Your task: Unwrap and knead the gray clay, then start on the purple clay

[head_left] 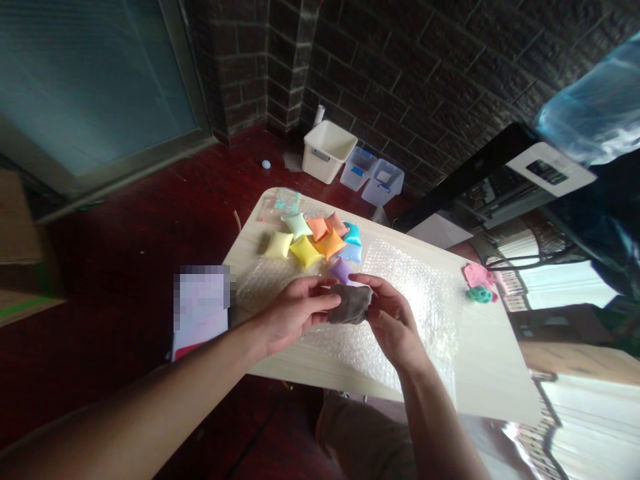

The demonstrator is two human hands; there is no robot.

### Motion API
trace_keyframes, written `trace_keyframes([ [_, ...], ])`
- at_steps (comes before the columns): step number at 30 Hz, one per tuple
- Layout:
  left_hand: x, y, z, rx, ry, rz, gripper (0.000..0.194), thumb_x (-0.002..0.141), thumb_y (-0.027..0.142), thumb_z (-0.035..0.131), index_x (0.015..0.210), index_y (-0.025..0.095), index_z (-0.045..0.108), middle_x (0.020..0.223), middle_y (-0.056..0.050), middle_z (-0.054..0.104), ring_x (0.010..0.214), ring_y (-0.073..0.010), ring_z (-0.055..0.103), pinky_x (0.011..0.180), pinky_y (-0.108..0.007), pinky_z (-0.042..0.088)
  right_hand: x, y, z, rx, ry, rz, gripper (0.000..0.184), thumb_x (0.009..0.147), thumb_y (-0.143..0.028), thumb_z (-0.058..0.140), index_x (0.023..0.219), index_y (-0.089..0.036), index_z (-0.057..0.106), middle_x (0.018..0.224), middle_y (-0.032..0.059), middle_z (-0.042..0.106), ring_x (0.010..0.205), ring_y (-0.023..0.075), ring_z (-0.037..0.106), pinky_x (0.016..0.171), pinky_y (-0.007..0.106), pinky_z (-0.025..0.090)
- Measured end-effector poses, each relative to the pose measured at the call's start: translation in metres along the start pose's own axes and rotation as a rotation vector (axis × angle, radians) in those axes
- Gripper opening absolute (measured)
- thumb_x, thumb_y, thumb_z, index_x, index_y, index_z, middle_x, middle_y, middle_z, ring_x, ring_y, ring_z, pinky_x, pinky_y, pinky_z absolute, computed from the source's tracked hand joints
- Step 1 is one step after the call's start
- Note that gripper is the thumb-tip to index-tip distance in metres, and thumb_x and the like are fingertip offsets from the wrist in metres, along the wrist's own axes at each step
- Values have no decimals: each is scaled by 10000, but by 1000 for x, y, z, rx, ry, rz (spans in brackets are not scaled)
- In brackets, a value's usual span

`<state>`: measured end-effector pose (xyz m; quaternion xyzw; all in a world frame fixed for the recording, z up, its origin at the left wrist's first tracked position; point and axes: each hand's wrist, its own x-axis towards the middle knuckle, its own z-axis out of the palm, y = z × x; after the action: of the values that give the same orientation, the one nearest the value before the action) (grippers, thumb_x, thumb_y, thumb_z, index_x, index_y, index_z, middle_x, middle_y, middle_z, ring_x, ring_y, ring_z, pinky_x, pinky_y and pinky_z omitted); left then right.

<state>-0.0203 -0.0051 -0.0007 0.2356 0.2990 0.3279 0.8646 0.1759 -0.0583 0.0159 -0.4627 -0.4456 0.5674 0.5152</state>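
Grey packet is held over the bubble wrap, the left hand clamped on one end, fingers and thumb closed, the right hand's fingers clamped on the other, likely to keep it level. Coloured packets cluster beyond, the purple packet nearest; the wrap perhaps cushions the table.

This seems to be an indoor workroom: beyond the table stand storage bins and a brick-patterned wall.
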Motion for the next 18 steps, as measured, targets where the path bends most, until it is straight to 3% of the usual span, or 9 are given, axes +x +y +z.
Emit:
trace_keyframes([
  [2,0,1,1,7,5,33,348,781,141,871,1114,137,769,1154,-121,745,1058,-245,713,880,-342,587,1,-1,3,57,56,16,435,826,-187,711,1246,-290,754,1149,52,754,981,221,667,826,344,552],
  [5,1,1,0,18,3,76,400,785,155,869,1169,128,760,1182,-132,747,1070,-253,718,896,-350,588,3,-1,6,39,127,19,309,897,-294,734,1201,-260,777,1112,62,767,945,211,672,805,332,550],
  [9,2,-3,-2,81,-47,117,421,812,182,848,1221,142,755,1206,-125,760,1109,-249,717,967,-367,575,5,2,10,-82,127,57,258,868,-365,852,1085,-231,811,941,43,769,784,166,654,704,295,534],
  [14,4,-11,-4,280,-11,220,279,841,276,846,1085,168,766,1129,-83,775,1020,-214,734,905,-331,578,5,7,11,-158,137,70,290,794,-386,926,996,-211,813,901,50,790,755,177,685,714,324,565],
  [18,6,-16,-7,388,10,286,207,830,284,840,965,159,745,996,-70,773,927,-216,745,840,-337,600,3,12,7,-279,146,21,301,821,-404,897,1016,-204,786,908,63,788,759,205,708,718,359,585],
])
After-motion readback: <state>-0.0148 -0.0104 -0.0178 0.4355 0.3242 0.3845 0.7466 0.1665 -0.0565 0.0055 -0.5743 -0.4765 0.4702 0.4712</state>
